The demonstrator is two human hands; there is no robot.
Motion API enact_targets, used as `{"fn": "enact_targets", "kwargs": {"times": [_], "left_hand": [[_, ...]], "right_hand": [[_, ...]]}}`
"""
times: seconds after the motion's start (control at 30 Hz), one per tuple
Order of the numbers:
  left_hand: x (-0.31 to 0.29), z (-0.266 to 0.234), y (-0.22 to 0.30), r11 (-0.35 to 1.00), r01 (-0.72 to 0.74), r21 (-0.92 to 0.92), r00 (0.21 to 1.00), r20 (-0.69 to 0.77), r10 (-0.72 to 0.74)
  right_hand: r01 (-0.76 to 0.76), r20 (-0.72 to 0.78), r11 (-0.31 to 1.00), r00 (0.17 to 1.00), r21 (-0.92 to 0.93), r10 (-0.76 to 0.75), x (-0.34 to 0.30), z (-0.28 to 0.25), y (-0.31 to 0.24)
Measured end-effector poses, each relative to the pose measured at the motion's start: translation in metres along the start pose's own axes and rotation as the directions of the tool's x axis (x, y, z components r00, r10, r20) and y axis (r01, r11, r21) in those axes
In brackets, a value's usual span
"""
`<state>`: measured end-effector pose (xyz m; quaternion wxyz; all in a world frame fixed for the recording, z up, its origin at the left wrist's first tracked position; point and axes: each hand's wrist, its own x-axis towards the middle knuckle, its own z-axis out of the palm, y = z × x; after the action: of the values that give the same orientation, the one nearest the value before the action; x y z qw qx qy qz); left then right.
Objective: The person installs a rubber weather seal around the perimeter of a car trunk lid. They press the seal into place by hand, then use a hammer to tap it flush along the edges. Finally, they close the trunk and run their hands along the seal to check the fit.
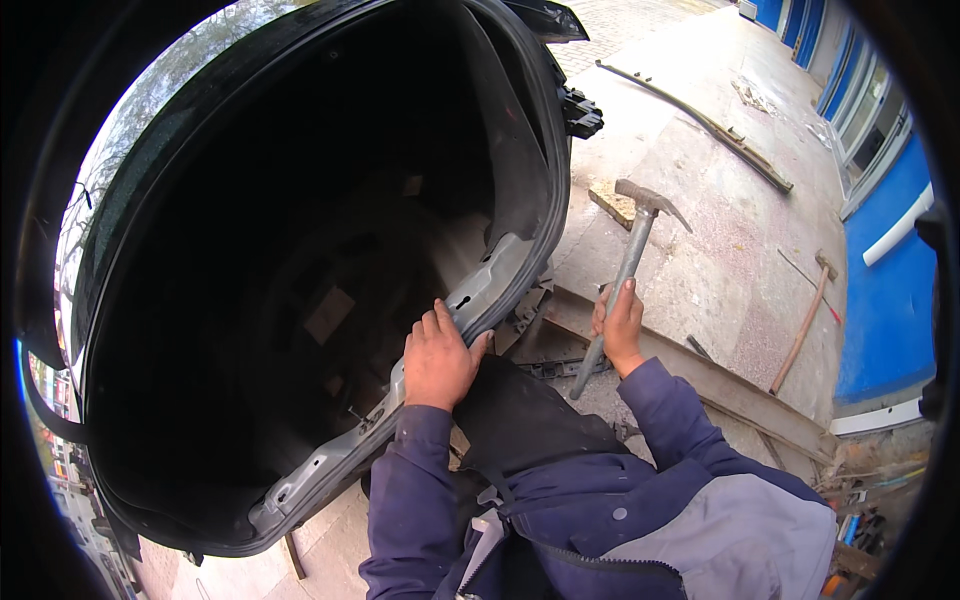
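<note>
lit by daylight, having a pale stained floor [740,250], bordered at right by a blue wall [890,310] with window [873,112].

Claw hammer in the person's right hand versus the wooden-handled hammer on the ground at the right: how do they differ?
The claw hammer is held in the right hand; the wooden-handled hammer lies out of hand. The claw hammer's handle is grey, the other's brown. The claw hammer shows a long curved claw, while the wooden-handled hammer's head looks short and blocky. Both heads point toward the picture's top.
</note>
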<state>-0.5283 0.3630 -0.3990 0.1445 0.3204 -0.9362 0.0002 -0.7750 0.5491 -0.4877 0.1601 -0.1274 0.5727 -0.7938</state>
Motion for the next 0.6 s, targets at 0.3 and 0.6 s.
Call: {"fn": "enact_targets", "kwargs": {"times": [0.3,0.6], "left_hand": [[0.002,-0.004,0.001,1.0,-0.003,0.016,1.0,-0.003,0.003],[0.004,-0.005,0.001,1.0,-0.005,-0.004,1.0,-0.018,0.004]], "right_hand": [[-0.15,0.027,0.989,0.988,-0.005,0.15,0.042,0.03,-0.024],[-0.149,0.195,0.985,0.967,-0.091,0.165,0.071,0.067,-0.075]]}}
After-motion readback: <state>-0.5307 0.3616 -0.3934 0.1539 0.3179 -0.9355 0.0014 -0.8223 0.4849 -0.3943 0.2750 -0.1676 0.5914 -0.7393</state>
